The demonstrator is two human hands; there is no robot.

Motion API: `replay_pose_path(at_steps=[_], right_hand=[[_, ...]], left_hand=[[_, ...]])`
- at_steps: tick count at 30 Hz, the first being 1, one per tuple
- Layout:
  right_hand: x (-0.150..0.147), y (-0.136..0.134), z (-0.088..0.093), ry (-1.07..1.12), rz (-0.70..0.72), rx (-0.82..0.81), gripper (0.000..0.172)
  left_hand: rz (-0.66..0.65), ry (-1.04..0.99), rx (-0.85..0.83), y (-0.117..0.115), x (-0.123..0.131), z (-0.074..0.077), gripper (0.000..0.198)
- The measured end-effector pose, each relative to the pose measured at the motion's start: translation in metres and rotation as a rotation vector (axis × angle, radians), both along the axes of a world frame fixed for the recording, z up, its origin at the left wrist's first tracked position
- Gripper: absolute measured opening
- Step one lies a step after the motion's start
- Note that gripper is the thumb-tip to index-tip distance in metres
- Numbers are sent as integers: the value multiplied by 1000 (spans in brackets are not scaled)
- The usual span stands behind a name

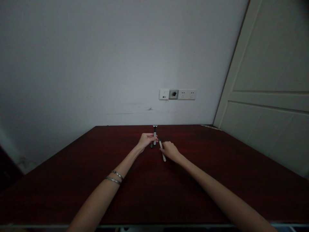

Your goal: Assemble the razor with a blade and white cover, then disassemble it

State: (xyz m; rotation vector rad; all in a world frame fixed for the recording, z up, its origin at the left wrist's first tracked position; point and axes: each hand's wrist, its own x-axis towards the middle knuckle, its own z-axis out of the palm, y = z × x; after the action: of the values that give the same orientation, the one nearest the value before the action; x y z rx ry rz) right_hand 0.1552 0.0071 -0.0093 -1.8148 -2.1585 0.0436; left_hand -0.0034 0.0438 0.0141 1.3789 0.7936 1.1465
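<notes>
My left hand is stretched far out over a dark red table, its fingers closed around a slim upright stick-like tool with a dark top and pale shaft. My right hand lies just to the right of it, fingers curled on a thin white pen-like stick that slants on the tabletop. The two hands are nearly touching. Two thin bracelets circle my left forearm.
A pale wall stands behind the table with a row of sockets above the far edge. A cream panelled door runs along the right side. The table's near edge is at the bottom of view.
</notes>
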Motion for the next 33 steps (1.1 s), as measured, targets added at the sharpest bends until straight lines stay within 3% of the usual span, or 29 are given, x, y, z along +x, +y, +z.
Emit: replay_pose_path(at_steps=[4,13,18,22,27,33], right_hand=[[-8,-6,-3,-94,-1,-7,31],[-5,-3,4,-14,75,5,28],[25,11,30,236,98,214,34],[51,17,46,308,193,428,38],[61,11,51,268,383,587,50],[66,7,48,77,432,648,59]], left_hand=[[-15,1,2,-1,2,-1,30],[-12,4,25,1,2,-2,31],[5,37,84,5,1,-4,30],[39,111,174,13,-1,-10,27],[74,192,273,20,-2,-18,21],[116,224,332,20,-6,-19,21]])
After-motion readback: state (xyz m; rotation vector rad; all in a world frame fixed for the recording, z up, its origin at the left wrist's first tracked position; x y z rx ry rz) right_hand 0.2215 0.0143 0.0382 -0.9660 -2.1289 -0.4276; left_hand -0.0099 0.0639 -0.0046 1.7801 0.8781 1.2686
